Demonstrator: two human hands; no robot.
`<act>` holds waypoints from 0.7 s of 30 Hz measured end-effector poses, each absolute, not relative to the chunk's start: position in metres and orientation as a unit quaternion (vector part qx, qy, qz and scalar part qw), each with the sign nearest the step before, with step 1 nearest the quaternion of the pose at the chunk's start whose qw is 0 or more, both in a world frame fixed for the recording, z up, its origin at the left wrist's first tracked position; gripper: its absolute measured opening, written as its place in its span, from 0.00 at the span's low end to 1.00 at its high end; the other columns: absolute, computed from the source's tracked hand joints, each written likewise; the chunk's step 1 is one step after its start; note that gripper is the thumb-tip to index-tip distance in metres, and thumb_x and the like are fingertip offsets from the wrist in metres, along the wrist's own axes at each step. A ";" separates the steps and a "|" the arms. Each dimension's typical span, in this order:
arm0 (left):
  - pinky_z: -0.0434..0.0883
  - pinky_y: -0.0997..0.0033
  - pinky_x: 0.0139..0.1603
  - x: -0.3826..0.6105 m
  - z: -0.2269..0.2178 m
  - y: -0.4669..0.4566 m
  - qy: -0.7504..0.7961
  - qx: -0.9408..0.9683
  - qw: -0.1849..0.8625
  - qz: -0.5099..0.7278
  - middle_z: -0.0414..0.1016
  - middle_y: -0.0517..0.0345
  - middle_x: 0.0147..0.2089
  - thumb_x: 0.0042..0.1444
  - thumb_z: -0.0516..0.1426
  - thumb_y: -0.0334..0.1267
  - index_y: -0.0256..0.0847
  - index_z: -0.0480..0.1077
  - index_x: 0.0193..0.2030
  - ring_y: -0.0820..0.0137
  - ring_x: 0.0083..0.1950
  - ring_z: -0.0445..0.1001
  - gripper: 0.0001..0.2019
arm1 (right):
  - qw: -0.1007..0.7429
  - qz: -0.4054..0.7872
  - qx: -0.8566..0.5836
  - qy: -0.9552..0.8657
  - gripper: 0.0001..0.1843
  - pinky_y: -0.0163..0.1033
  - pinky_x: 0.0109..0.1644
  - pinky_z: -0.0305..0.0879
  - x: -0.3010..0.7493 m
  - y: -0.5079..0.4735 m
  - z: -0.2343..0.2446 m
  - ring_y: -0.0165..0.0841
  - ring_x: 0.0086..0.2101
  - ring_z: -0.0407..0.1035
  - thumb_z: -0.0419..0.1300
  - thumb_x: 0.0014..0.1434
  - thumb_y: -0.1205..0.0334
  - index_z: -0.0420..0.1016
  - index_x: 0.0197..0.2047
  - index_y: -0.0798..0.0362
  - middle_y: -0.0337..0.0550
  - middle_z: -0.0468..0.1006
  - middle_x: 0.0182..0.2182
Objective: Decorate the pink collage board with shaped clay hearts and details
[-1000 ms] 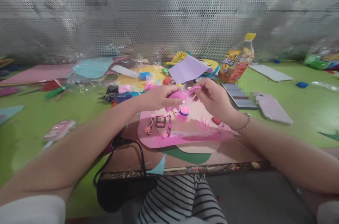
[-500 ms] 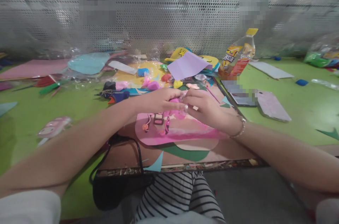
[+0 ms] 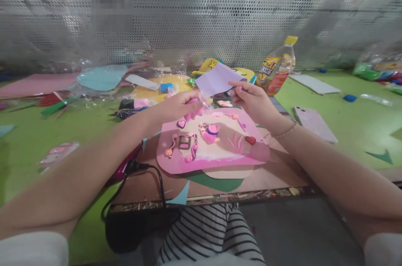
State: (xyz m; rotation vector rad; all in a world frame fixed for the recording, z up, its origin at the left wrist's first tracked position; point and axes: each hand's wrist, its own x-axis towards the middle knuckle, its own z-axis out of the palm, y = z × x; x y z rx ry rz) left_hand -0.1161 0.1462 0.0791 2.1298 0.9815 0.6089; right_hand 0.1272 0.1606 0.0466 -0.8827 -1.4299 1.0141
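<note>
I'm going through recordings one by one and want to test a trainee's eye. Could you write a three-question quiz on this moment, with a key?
1. Multiple choice: what does the left hand hold?
A) scissors
B) a pink lump and clear wrap
C) a paintbrush

2. True or false: the cap on the bottle is blue.

3. Fill in: on the pink-bordered card, the heart nearest the right edge is coloured ____.

Key: 1. B. 2. False, it is yellow. 3. Red.
</note>
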 end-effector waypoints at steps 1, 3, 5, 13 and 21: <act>0.63 0.74 0.27 -0.117 0.079 0.149 0.388 0.819 0.346 0.242 0.67 0.61 0.31 0.59 0.54 0.47 0.42 0.64 0.34 0.74 0.27 0.66 0.11 | 0.550 0.464 -0.381 -0.581 0.10 0.34 0.37 0.72 0.126 0.161 0.044 0.24 0.27 0.69 0.60 0.59 0.63 0.71 0.45 0.53 0.36 0.75 0.29; 0.63 0.74 0.28 -0.121 0.078 0.155 0.407 0.812 0.333 0.254 0.67 0.62 0.30 0.60 0.53 0.45 0.41 0.64 0.33 0.74 0.27 0.66 0.11 | 0.534 0.517 -0.392 -0.542 0.10 0.36 0.42 0.74 0.123 0.160 0.041 0.24 0.29 0.73 0.58 0.59 0.69 0.72 0.45 0.54 0.38 0.79 0.32; 0.63 0.73 0.29 -0.127 0.076 0.164 0.425 0.805 0.321 0.262 0.67 0.63 0.28 0.61 0.53 0.44 0.40 0.64 0.32 0.75 0.26 0.66 0.10 | 0.513 0.539 -0.393 -0.540 0.09 0.35 0.46 0.74 0.122 0.159 0.040 0.24 0.33 0.75 0.59 0.58 0.72 0.75 0.41 0.54 0.40 0.81 0.35; 0.64 0.73 0.28 -0.137 0.070 0.179 0.449 0.792 0.307 0.277 0.67 0.63 0.28 0.64 0.52 0.47 0.37 0.66 0.32 0.76 0.25 0.64 0.16 | 0.416 0.524 -0.432 -0.605 0.20 0.27 0.19 0.64 0.128 0.160 0.037 0.24 0.18 0.68 0.64 0.54 0.46 0.77 0.28 0.58 0.43 0.77 0.20; 0.62 0.75 0.27 -0.122 0.075 0.157 0.382 0.841 0.344 0.167 0.67 0.61 0.30 0.61 0.52 0.48 0.38 0.65 0.34 0.75 0.27 0.66 0.14 | 0.452 0.425 -0.361 -0.696 0.12 0.30 0.27 0.66 0.114 0.146 0.039 0.23 0.24 0.67 0.64 0.54 0.59 0.73 0.41 0.55 0.36 0.76 0.28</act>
